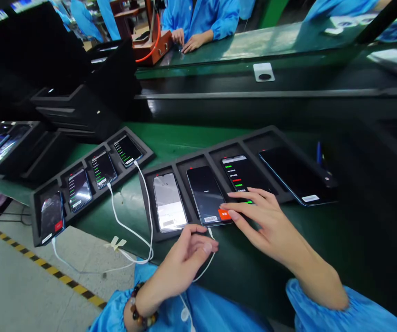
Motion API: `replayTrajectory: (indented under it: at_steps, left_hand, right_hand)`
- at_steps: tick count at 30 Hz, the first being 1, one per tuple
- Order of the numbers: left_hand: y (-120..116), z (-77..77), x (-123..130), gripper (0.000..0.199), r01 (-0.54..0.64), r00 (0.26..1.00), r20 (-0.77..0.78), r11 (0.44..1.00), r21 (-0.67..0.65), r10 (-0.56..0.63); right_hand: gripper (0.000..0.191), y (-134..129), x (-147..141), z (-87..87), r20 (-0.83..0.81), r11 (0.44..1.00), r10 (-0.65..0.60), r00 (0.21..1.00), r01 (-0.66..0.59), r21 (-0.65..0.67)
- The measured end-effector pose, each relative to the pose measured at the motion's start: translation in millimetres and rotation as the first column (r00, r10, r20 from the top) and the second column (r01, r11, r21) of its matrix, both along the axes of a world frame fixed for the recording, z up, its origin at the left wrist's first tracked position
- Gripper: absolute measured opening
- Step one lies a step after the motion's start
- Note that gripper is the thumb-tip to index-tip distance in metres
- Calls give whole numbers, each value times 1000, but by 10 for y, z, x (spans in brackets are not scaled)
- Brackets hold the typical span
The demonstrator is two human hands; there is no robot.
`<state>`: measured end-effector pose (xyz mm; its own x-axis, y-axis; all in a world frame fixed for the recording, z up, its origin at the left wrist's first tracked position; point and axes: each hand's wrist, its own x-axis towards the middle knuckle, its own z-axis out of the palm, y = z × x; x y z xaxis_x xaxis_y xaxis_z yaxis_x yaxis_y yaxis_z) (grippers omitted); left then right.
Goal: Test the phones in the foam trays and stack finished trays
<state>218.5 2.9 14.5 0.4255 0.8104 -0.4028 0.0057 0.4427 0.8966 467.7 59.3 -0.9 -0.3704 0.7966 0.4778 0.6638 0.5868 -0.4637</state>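
Beads [139, 306] are being worn by the left hand [180, 260], which is being held half curled near the cord [210, 232]; whether the cord is being pinched cannot be told. The right hand [270, 226] is being held open, apart from the left, its fingertips being put at the red patch [224, 214], maybe to touch it. The phone [201, 191] is being kept in the tray [198, 155], likely so it cannot slide. Shiny black glass is being shown face up, with small white words.
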Motion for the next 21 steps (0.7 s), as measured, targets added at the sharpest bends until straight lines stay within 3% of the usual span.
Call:
replayTrajectory:
  at_steps: [5, 12, 15, 18, 21]
  left_hand:
    - [14, -123, 111, 72, -73, 997, -26, 997, -20, 73]
    - [-134, -212, 185, 65, -365, 929, -58, 931, 21, 366]
    - [-167, -209, 204, 70, -409, 901, 75, 896, -172, 426]
    - [-97, -189, 271, 70, -294, 872, 236, 843, -449, 430]
    - [13, -173, 386, 67, -238, 826, 319, 801, -550, 465]
  right_hand:
    - [16, 10, 5, 38, -19, 999, 10, 1000, -9, 40]
    - [19, 32, 135, 116, -101, 978, -106, 989, 122, 168]
    - [18, 24, 179, 125, -123, 971, -148, 981, 168, 172]
    - [18, 15, 197, 125, -122, 967, -161, 979, 181, 176]
    - [18, 18, 202, 122, -131, 967, -164, 978, 186, 173]
